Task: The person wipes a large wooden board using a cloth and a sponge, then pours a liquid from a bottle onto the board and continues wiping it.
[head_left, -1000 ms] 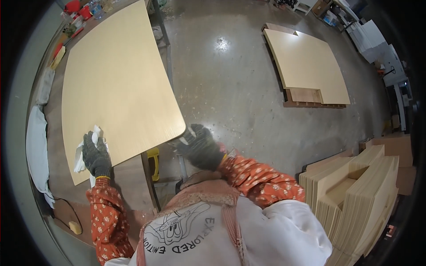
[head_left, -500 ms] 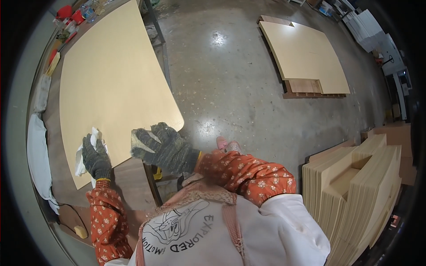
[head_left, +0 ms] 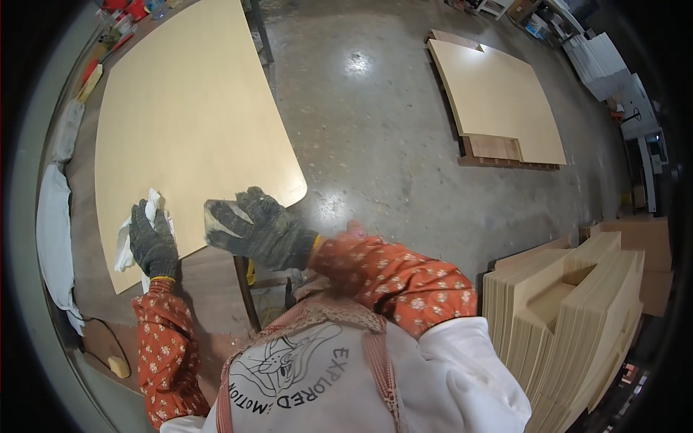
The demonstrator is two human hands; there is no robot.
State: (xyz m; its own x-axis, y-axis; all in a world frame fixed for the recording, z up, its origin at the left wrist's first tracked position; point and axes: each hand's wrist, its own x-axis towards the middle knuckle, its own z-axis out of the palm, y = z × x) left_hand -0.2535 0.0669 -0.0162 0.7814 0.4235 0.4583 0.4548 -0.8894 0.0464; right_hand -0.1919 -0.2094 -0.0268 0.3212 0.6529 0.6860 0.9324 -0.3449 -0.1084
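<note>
A large pale wooden panel (head_left: 191,108) with a rounded near right corner lies flat on a brown workbench (head_left: 216,289). My left hand (head_left: 153,242), in a dark grey knitted glove, is closed on a crumpled white cloth (head_left: 124,252) resting on the panel's near left part. My right hand (head_left: 271,229), gloved alike, grips a pale yellowish block (head_left: 211,224) at the panel's near edge, with its fingers spread over it. The palm hides much of the block, and its exact kind is unclear.
On the right, a stack of notched pale boards (head_left: 563,310) stands close to me. Another pale panel (head_left: 498,94) lies on a low pallet on the concrete floor (head_left: 354,130). White cloth (head_left: 54,245), bottles and red containers line the bench's left side. A small yellow block (head_left: 118,366) sits lower left.
My right hand has shifted slightly left along the panel's near edge with the block. The left hand stays at about the same spot on the panel. The whole view has shifted a little.
</note>
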